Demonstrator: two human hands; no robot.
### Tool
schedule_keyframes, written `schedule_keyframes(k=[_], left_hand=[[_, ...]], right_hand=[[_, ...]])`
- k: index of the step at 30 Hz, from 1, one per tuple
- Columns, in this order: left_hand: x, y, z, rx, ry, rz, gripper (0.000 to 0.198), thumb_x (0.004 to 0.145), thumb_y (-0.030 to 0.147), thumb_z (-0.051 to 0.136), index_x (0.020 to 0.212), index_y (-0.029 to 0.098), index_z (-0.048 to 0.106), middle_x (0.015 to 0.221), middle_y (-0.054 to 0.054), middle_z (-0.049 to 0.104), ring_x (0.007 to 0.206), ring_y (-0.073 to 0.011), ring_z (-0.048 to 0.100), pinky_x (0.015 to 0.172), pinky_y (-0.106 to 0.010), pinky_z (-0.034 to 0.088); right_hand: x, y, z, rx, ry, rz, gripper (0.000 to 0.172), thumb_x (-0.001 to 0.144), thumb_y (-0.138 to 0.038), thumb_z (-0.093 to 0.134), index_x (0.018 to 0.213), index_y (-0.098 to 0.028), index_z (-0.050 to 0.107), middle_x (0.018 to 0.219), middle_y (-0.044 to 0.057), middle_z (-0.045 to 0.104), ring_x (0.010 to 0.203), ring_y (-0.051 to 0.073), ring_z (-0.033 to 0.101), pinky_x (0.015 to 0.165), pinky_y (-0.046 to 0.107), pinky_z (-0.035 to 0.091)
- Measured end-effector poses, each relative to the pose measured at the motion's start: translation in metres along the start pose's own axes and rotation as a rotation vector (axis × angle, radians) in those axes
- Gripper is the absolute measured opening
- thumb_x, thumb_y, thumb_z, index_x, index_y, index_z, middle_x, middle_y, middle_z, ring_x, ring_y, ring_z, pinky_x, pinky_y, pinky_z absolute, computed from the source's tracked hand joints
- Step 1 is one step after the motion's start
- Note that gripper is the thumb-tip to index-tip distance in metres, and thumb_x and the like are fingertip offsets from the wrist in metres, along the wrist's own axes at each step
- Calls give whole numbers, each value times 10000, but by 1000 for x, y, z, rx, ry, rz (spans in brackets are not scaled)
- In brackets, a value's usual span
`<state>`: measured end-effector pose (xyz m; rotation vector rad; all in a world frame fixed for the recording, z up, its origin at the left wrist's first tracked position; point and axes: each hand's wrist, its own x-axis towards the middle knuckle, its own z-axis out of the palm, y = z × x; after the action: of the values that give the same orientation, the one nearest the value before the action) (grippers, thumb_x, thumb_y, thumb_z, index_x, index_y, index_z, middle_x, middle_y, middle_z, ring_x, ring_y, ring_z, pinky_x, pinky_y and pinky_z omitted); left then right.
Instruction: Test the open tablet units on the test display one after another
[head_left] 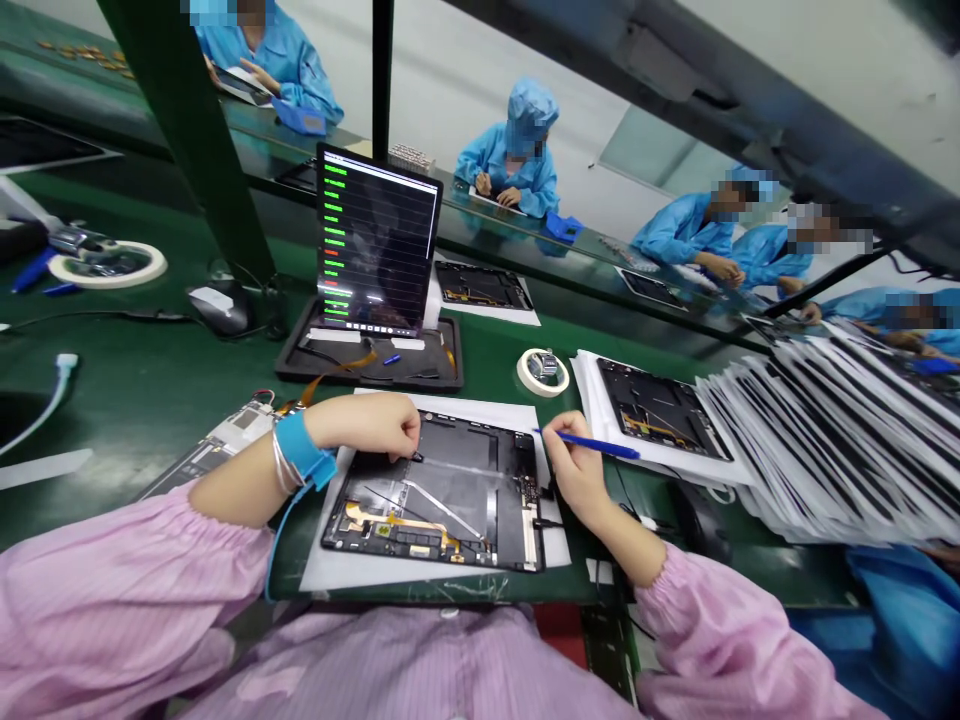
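An opened black tablet chassis lies on a white sheet in front of me. My left hand, with a blue wrist strap, rests on its top left edge, fingers pinched on a small dark part I cannot make out. My right hand sits at the chassis's right edge and grips a blue pen-like tool that points right. Inside the chassis I see a clear film, an orange flex cable and connectors.
A lit tablet stands upright in a black tray behind. A tape roll, another open chassis and a fanned stack of sheets lie right. A mouse and cable lie left. Several blue-coated workers sit opposite.
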<state>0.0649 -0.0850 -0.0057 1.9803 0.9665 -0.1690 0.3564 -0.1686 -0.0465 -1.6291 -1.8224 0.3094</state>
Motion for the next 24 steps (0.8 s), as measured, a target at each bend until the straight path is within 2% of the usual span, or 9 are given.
schedule_keyframes(k=[4, 6, 8, 12, 15, 17, 19, 22, 24], left_hand=[[2, -4, -1, -47, 15, 24, 169, 618, 260, 524, 640, 176, 669, 606, -3, 660, 555, -127, 547, 519, -196, 373], [2, -7, -1, -57, 15, 49, 182, 622, 272, 538, 667, 174, 684, 617, -6, 663, 559, -127, 547, 527, -197, 379], [2, -7, -1, -61, 23, 61, 188, 624, 277, 548, 676, 171, 694, 624, -11, 667, 563, -130, 550, 529, -199, 382], [-1, -5, -2, -68, 48, 51, 171, 614, 268, 569, 667, 174, 702, 644, -11, 681, 580, -132, 562, 527, -196, 381], [-1, -5, -3, -57, 95, 68, 161, 617, 270, 580, 665, 174, 701, 655, -7, 684, 602, -133, 572, 534, -193, 382], [1, -6, -5, -59, 183, 80, 174, 641, 285, 575, 682, 169, 698, 658, -11, 680, 607, -136, 576, 538, -198, 383], [4, -7, -6, -64, 362, 79, 195, 682, 293, 549, 712, 162, 691, 680, -22, 680, 621, -144, 583, 559, -212, 395], [8, -8, -8, -73, 673, 62, 207, 732, 277, 507, 755, 162, 678, 773, -41, 692, 698, -165, 603, 630, -240, 420], [10, -8, -8, -76, 785, 51, 204, 748, 280, 505, 765, 168, 674, 808, -45, 695, 735, -176, 609, 657, -252, 428]], right_hand=[[57, -22, 9, -519, -129, -125, 151, 888, -223, 411, 970, -190, 534, 892, 74, 614, 846, 217, 558, 683, 290, 409], [86, -29, 18, -638, -170, -145, 199, 849, -166, 433, 1000, -175, 562, 902, 96, 624, 884, 239, 552, 693, 297, 408], [114, -29, 24, -646, -182, -160, 247, 832, -186, 475, 1062, -173, 564, 908, 98, 630, 889, 241, 550, 732, 300, 415], [168, -14, 11, -686, -52, -63, 407, 916, -373, 398, 1225, -120, 476, 1150, 175, 558, 1079, 290, 477, 878, 381, 391], [193, -2, 0, -713, 45, 88, 485, 949, -413, 303, 1219, -41, 456, 1214, 268, 482, 1166, 357, 410, 879, 481, 375], [193, -4, -1, -724, 96, 129, 503, 943, -413, 333, 1227, -11, 435, 1258, 306, 424, 1214, 382, 360, 899, 518, 346], [178, -15, 3, -692, 72, 29, 457, 944, -378, 347, 1223, -29, 442, 1287, 288, 406, 1237, 360, 346, 945, 504, 307], [132, -35, 12, -582, -186, -217, 283, 919, -372, 429, 1014, -151, 578, 1062, 142, 593, 1015, 259, 539, 882, 378, 377], [98, -43, 19, -527, -356, -294, 257, 845, -432, 561, 917, -188, 597, 913, 71, 629, 859, 216, 580, 784, 323, 415]])
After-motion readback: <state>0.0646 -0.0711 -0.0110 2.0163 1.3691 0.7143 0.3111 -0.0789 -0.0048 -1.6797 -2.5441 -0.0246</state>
